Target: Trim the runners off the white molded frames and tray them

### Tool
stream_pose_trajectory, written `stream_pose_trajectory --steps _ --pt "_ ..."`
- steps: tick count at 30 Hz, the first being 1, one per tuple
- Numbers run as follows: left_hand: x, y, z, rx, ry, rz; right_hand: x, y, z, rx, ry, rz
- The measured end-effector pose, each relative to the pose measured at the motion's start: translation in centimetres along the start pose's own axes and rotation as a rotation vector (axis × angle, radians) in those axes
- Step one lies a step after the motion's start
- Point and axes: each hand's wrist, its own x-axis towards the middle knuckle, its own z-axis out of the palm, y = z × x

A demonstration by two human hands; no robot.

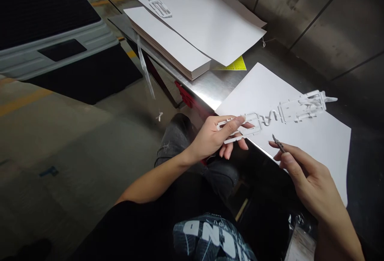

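Note:
My left hand (211,137) pinches one end of a white plastic sprue frame (318,101) between thumb and fingers. The frame stretches out to the right over a white paper sheet (255,91), with small moulded parts still joined at its far end. In my right hand (310,175) is a small craft knife (279,144), gripped near its short blade, which points up and to the left. The blade is just below the frame and apart from it. Most of the knife's handle is hidden by the fingers.
At the back, a thick stack of white sheets (168,39) lies on the metal table (207,89), with another white sprue (161,9) on top. A yellow sheet (237,64) pokes out beneath. A clear plastic bag (300,241) is at lower right; white scraps (159,115) lie on the floor.

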Motion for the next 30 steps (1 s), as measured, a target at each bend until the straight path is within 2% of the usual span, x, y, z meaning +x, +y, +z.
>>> stream_pose_trajectory --steps 9,18,30 --pt "0.00 -0.31 -0.25 -0.026 -0.144 -0.071 -0.26 0.29 0.95 0.041 -0.034 0.085" --pt "-0.10 -0.07 -0.10 0.008 -0.136 -0.068 -0.22 -0.13 1.00 0.088 -0.059 0.166" --pt "-0.16 -0.24 -0.18 0.017 -0.170 -0.072 -0.22 -0.42 0.98 0.082 -0.024 0.139"
